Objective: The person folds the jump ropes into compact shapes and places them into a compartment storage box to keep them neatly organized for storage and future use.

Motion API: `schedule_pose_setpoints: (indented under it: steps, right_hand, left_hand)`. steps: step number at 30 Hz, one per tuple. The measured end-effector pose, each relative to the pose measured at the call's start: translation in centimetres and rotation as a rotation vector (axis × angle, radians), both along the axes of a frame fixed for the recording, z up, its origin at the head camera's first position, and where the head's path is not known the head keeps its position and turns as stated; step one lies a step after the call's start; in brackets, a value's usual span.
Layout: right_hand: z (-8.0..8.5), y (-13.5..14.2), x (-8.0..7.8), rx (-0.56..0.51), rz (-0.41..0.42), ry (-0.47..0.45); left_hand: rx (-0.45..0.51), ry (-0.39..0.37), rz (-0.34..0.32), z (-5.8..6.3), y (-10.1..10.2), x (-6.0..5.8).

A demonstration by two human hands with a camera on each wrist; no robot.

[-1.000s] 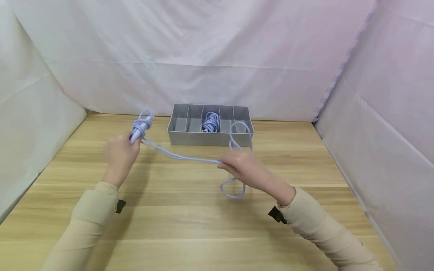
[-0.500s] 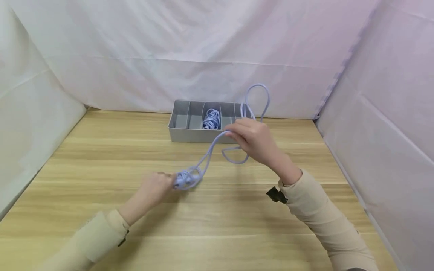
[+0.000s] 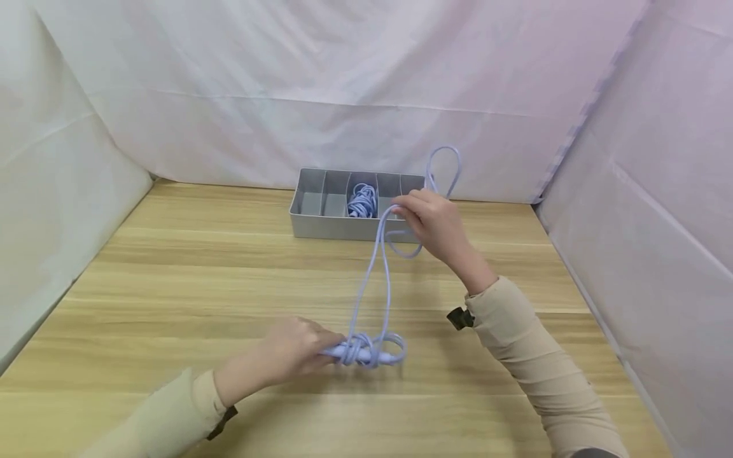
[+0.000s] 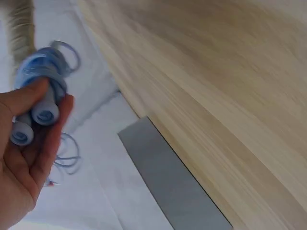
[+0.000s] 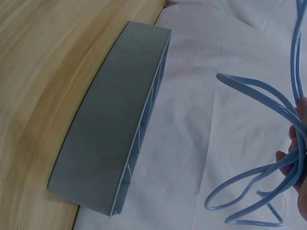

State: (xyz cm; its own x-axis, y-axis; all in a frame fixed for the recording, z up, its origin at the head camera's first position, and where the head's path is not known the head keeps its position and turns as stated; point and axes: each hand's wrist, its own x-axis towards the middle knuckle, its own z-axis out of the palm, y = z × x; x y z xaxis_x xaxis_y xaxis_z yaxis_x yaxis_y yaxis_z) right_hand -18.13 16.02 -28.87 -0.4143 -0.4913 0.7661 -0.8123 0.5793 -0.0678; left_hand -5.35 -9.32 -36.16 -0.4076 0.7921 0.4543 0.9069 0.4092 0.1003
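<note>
My left hand (image 3: 294, 348) grips the two light blue handles (image 4: 45, 112) of a jump rope, held together low over the front middle of the table. Turns of cord (image 3: 359, 350) wrap around these handles, which point to the right. Two strands rise from there to my right hand (image 3: 435, 222), which pinches the cord between thumb and fingers in front of the box's right end. Beyond that hand, loose loops (image 5: 254, 93) of cord stick out above and below it. Part of the right hand is cut off in the right wrist view.
At the back of the wooden table (image 3: 229, 267) stands a grey box (image 3: 343, 228) with several compartments. A bundled light blue cord (image 3: 363, 202) lies in its middle compartment. White cloth (image 3: 229, 133) hangs behind and along both sides.
My left hand has swung from the back left to the front middle, bringing the handles along. The right hand has risen toward the box, and the cord now runs steeply between both hands.
</note>
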Motion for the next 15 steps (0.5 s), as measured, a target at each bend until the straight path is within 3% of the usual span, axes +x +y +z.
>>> schedule_pose_setpoints:
  steps: [4,10,15]
  right_hand:
    - [-1.4,0.3,-0.9,-0.025,-0.055,-0.088]
    - [-4.6,0.6,-1.8,-0.062,-0.127,-0.255]
    - [-7.2,0.3,-1.4,-0.036,-0.128,-0.383]
  left_hand:
    - [0.170,-0.049,-0.124,0.8,0.8,0.0]
    - [0.321,-0.003,-0.137,1.5,1.2,-0.7]
    - [0.408,-0.056,-0.135,1.3,1.4,-1.0]
